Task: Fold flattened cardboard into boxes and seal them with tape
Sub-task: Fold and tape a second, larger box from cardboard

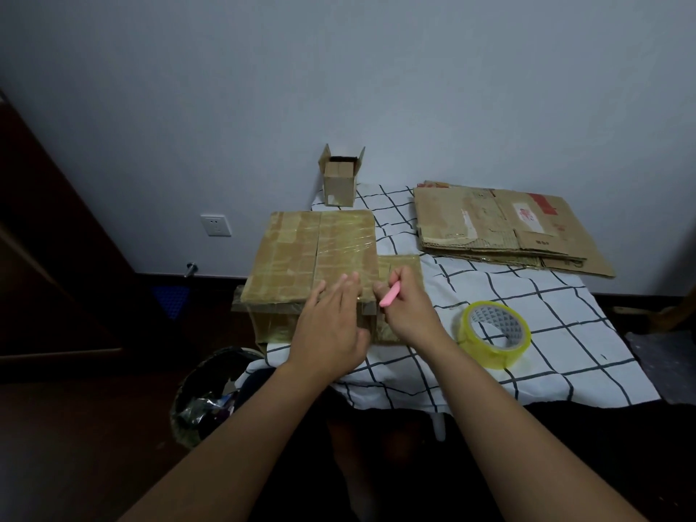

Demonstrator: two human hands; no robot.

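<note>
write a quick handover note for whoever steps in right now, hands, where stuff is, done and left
Left hand: fingers straight, pressing flat on the near top edge of the large brown cardboard box.
Right hand: grips a small pink cutter at the box's near right corner.
The box sits at the left edge of the white black-grid tablecloth; its top flaps are closed and covered in clear tape.
Yellowish roll of clear tape lies right of the hands.
Small open-topped cardboard box stands by the wall.
Left: the stack of flattened cardboard sheets at far right, still unfolded.
</note>
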